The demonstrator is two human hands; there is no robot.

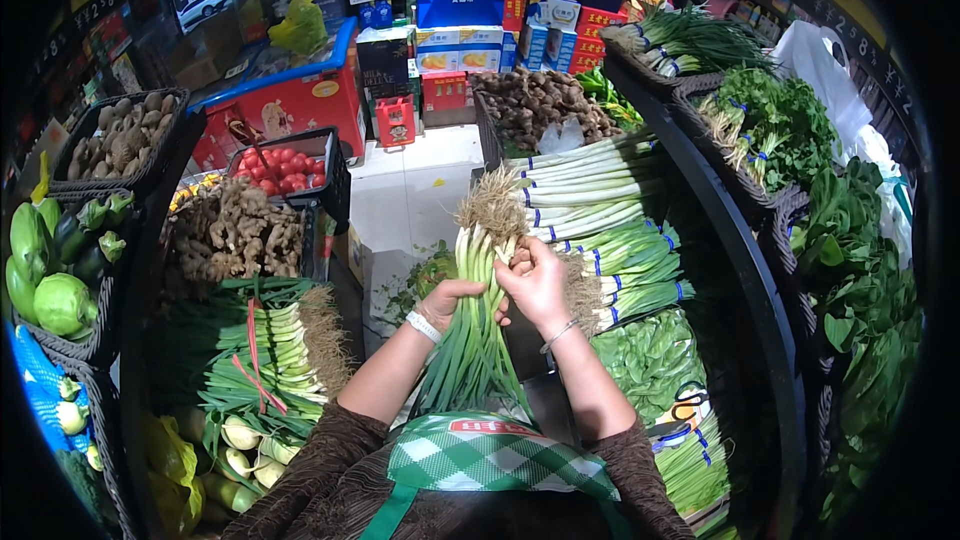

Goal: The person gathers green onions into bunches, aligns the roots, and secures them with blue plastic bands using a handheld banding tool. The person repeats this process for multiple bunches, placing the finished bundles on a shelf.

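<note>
In front of my chest I hold a bunch of green onions (466, 345), its bushy roots pointing away from me and its green leaves hanging toward my apron. My left hand (447, 302) is closed around the stalks from the left, thumb on top. At the right side of the white stems, my right hand (538, 285) has its thumb and fingers pinched on the bunch; any small piece between the fingertips is hidden. Just beyond the roots lie long leeks (590, 185) tied with blue bands. Banded green onion bunches (635, 265) sit right of my right hand.
Scissors (688, 405) lie on leafy greens at the lower right. More green onions (265, 350) with a red tie, ginger (240, 230) and a tomato crate (335, 175) stand left. A dark shelf edge (745, 230) curves along the right. Stacked gift boxes (460, 0) are ahead.
</note>
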